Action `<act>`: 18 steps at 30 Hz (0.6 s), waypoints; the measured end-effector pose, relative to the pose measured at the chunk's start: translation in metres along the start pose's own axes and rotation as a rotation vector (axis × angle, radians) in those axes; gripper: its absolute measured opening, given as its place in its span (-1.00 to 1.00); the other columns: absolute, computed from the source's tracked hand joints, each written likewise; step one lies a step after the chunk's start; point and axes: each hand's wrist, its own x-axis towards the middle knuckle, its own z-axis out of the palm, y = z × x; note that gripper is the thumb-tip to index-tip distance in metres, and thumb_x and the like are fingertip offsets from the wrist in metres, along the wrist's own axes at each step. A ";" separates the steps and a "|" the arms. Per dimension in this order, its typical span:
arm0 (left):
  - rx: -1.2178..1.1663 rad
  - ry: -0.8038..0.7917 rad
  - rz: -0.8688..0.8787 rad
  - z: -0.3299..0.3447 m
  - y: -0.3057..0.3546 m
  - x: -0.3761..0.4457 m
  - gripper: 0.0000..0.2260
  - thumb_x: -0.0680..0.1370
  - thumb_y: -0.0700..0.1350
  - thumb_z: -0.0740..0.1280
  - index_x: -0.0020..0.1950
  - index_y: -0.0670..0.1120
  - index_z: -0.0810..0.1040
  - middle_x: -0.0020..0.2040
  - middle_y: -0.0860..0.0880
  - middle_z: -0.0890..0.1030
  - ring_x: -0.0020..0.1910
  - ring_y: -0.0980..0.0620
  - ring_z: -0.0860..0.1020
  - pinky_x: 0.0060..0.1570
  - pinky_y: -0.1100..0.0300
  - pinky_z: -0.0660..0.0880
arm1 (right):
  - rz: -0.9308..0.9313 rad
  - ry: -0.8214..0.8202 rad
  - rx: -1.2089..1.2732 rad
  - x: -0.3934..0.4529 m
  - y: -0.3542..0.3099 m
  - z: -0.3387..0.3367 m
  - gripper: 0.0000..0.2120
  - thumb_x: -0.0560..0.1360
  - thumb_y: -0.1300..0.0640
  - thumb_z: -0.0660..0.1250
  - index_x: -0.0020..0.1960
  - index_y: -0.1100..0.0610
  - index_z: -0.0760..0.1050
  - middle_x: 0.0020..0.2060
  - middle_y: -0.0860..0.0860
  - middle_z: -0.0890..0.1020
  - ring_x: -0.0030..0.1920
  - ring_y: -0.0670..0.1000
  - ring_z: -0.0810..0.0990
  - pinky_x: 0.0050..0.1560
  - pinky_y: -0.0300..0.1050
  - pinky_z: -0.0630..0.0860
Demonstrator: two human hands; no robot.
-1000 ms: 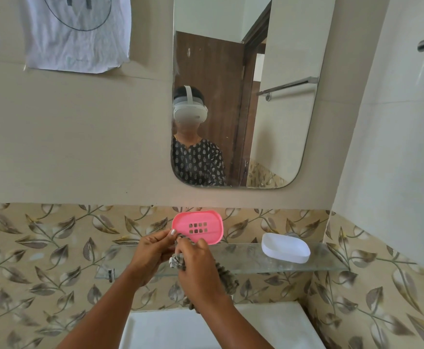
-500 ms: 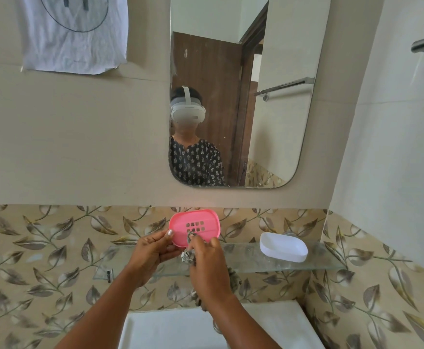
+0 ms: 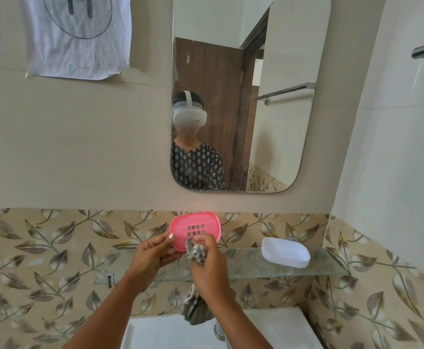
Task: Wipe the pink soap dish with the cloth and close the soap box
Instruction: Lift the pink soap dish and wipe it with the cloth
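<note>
The pink soap dish, an oval tray with a grid of drain holes, is held upright above the glass shelf, its inside facing me. My left hand grips its lower left edge, thumb on the rim. My right hand is closed around a grey patterned cloth and presses a bunched part of it against the dish's lower inside, just under the holes. The rest of the cloth hangs below my right wrist. A white soap box part lies on the shelf to the right.
The glass shelf runs along the leaf-patterned tile wall. A white basin with a metal tap sits below my arms. A mirror hangs above, and the side wall stands close on the right.
My right hand has slid the cloth from below the dish's edge up onto its inner face. The dish has stayed upright in my left hand, shifting slightly left.
</note>
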 end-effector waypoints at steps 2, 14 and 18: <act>-0.010 0.018 0.002 0.000 0.000 0.000 -0.67 0.40 -0.15 0.37 0.14 -0.21 0.60 -0.06 -0.28 0.68 -0.19 -0.12 0.70 -0.15 0.10 0.65 | 0.261 0.027 0.227 0.004 -0.004 -0.011 -0.86 0.49 0.25 0.37 -0.01 0.06 0.48 -0.19 -0.01 0.63 -0.28 -0.12 0.59 -0.39 -0.36 0.45; -0.016 -0.013 0.013 0.000 0.001 -0.001 -0.70 0.37 -0.15 0.40 0.08 -0.18 0.64 -0.07 -0.29 0.68 -0.23 -0.12 0.69 -0.22 0.11 0.65 | 0.405 0.418 0.441 0.039 -0.011 -0.067 -0.84 0.50 0.13 0.37 -0.13 0.23 0.50 -0.23 0.15 0.65 -0.28 0.12 0.65 -0.30 -0.01 0.62; 0.004 -0.027 0.004 -0.001 0.000 -0.001 -0.71 0.40 -0.17 0.35 0.10 -0.19 0.62 -0.09 -0.27 0.69 -0.23 -0.11 0.69 -0.22 0.13 0.65 | 0.346 0.316 0.382 0.032 -0.019 -0.028 -0.92 0.51 0.17 0.36 -0.12 0.18 0.51 -0.28 0.02 0.63 -0.32 -0.12 0.66 -0.38 -0.26 0.57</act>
